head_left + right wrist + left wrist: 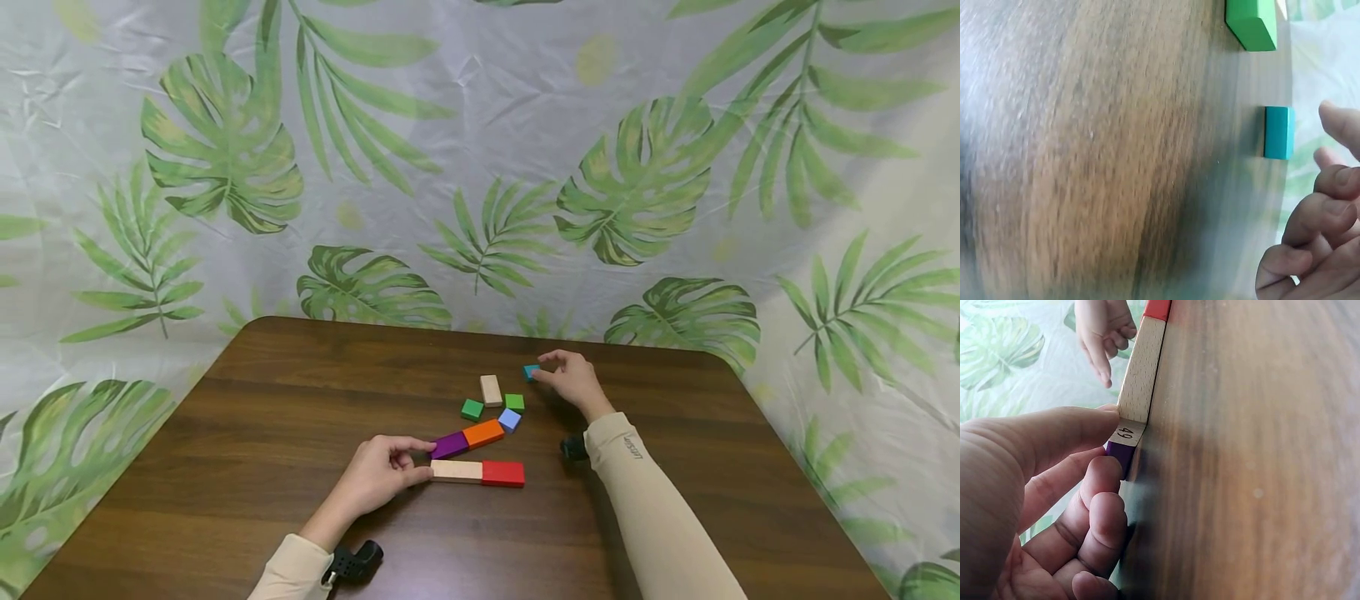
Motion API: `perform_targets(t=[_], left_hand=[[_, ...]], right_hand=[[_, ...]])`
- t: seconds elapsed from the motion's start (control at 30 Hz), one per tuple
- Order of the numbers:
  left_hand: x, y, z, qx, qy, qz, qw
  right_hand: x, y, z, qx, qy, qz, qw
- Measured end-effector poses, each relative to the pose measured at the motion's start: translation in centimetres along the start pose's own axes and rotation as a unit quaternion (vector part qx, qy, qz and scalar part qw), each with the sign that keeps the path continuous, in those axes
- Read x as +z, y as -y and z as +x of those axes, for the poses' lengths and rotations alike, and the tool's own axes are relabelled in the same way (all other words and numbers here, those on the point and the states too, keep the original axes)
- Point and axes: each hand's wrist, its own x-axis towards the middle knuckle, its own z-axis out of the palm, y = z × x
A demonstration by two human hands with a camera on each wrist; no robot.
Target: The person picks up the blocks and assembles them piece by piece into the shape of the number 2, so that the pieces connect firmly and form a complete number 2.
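My left hand (378, 475) reaches to the left ends of two short rows of blocks. Its thumb tip is at the plain wooden block (456, 472), whose end is marked 49 in the left wrist view, and its index fingertip is at the purple block (449, 446). A red block (503, 473) continues the plain one; an orange block (483, 433) continues the purple one. Farther back, my right hand (573, 382) hovers beside a small teal block (531, 372). The right wrist view shows its fingers apart from the teal block (1279, 132).
Between the rows and the teal block lie an upright-looking plain block (491, 390), a dark green block (472, 409), a light green block (514, 402) and a light blue block (510, 420). A leaf-patterned curtain (480, 167) hangs behind the brown wooden table (225, 467).
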Motion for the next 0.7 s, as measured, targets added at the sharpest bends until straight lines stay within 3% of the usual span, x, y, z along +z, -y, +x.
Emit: perform_targets(t=[0.23, 0.7], left_hand=[[0.1, -0.1, 0.0, 0.001, -0.001, 0.002, 1.0], [0.0, -0.2, 0.0, -0.004, -0.004, 0.002, 1.0]], right_hand=[[0.7, -0.1, -0.2, 0.022, -0.013, -0.009, 0.9996], [2.1, -0.3, 0.1, 0.02, -0.03, -0.018, 0.9992]])
